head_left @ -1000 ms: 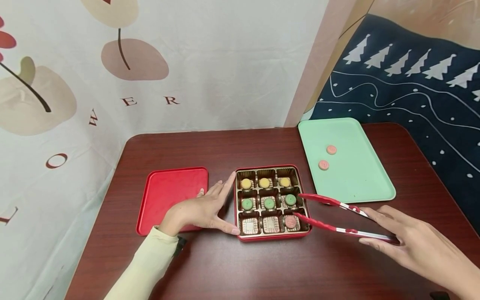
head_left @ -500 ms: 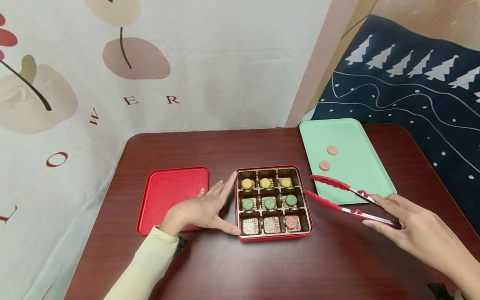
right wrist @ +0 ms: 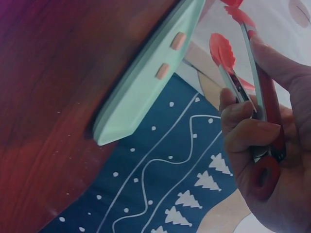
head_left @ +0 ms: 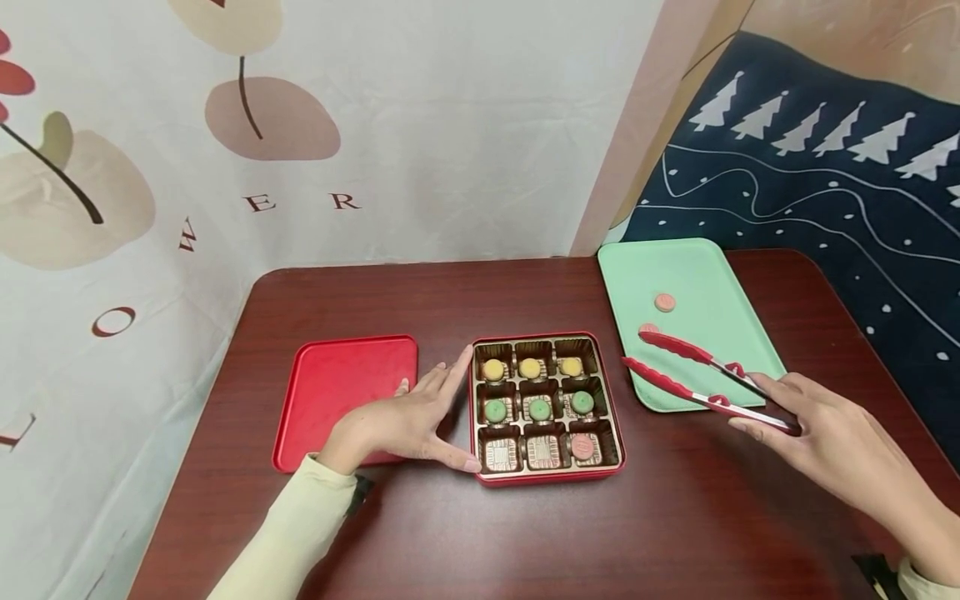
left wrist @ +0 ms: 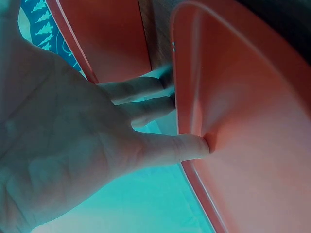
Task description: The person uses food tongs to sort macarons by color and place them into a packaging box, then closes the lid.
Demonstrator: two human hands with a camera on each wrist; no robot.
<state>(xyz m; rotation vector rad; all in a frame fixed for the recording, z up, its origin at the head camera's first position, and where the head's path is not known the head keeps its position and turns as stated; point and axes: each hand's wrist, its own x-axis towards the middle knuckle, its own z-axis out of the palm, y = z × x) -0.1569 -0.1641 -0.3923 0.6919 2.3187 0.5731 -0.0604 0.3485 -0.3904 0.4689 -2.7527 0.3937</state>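
Observation:
My left hand [head_left: 405,425] spreads its straight thumb and index finger along the left side of a red box [head_left: 551,479]. In the left wrist view, the thumb tip touches a red wall [left wrist: 243,121]. The box's gold divided insert holds yellow round pieces [head_left: 530,367] in the back row, green ones [head_left: 539,409] in the middle and one pink piece [head_left: 582,447] at front right. My right hand [head_left: 840,446] grips red-tipped tongs [head_left: 663,381], their arms spread with nothing between the tips. The upper tip overlaps one of two pink pieces [head_left: 665,302] on a mint green tray [head_left: 712,283].
A flat red lid [head_left: 345,375] lies left of the box, partly behind the left hand. The dark wood table [head_left: 540,542] meets a printed white cloth [head_left: 450,167] at the back and a navy tree-patterned cloth [head_left: 825,192] on the right.
The tongs have moved from over the box's right side, away and to the right, to above the green tray. The left hand and the box have stayed put.

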